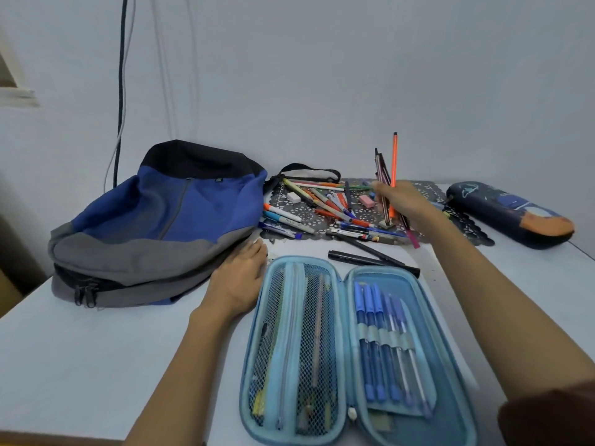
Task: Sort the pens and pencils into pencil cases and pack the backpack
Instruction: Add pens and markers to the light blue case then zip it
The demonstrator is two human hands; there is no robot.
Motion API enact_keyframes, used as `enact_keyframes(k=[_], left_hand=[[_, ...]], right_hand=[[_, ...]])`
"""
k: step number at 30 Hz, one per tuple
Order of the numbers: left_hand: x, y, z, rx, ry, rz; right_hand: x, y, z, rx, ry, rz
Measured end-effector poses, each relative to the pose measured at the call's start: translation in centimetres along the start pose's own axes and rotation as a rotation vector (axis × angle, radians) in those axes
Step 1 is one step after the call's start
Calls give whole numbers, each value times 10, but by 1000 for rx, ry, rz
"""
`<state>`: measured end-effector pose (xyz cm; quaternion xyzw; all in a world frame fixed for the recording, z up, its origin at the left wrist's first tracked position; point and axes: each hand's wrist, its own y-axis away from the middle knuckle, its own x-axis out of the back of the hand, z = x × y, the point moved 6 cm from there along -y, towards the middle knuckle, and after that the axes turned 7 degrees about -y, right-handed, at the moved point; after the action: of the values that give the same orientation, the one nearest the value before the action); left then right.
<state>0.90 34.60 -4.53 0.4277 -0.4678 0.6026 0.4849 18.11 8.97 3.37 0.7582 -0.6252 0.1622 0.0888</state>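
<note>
Orange and dark pens (394, 162) gripped upright in the right hand (405, 201); left hand (240, 275) lies flat by the blue case (444, 349). Sorting, I'd say; next, slot them in.

**Layout, with the dial centred on the open pencil case (346, 349) and 12 o'clock toward the wall.** The case lies on the table (96, 365) at the near edge. A row of pens (383, 342) sits in its right half and a mesh pocket (299, 342) in its left.

- **10 o'clock:** the backpack (154, 226), with a cable (121, 91) on the wall behind it. The left hand (238, 278) rests on the table between backpack and case.
- **12 o'clock:** a mat (306, 215) bearing a pile of pens (328, 204). Two markers (370, 257) lie between mat and case.
- **1 o'clock:** the right hand (402, 201), over the mat, grips a bundle of pens (386, 175).
- **2 o'clock:** the closed pencil case (512, 214), just beyond the mat's right end.
</note>
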Motion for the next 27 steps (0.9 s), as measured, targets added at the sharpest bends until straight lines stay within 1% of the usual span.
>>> enact_keyframes(k=[6, 8, 11, 13, 14, 16, 18, 20, 21, 23, 24, 27], left_hand=[[-1, 2, 8, 14, -73, -21], [1, 2, 7, 5, -17, -6], [6, 4, 6, -11, 114, 46], [8, 5, 4, 2, 147, 64], [8, 4, 2, 11, 150, 70], [7, 3, 0, 22, 139, 73], [6, 2, 0, 20, 133, 76], [5, 1, 0, 19, 122, 72], [5, 1, -1, 21, 118, 70], [5, 1, 0, 25, 112, 75], [5, 0, -1, 27, 111, 76], [4, 1, -1, 29, 109, 78]], right_hand=[[26, 4, 18, -71, -77, 83], [35, 3, 22, -94, -121, 88], [55, 1, 31, -131, -265, 98], [69, 0, 39, -134, -334, 111], [75, -1, 43, -113, -374, 127], [88, 4, 44, -21, -439, 212], [98, 14, 39, 131, -448, 321], [101, 28, 33, 276, -436, 385], [100, 34, 33, 320, -408, 410], [94, 45, 42, 339, -356, 440], [90, 48, 51, 323, -375, 434], [79, 52, 73, 271, -433, 363]])
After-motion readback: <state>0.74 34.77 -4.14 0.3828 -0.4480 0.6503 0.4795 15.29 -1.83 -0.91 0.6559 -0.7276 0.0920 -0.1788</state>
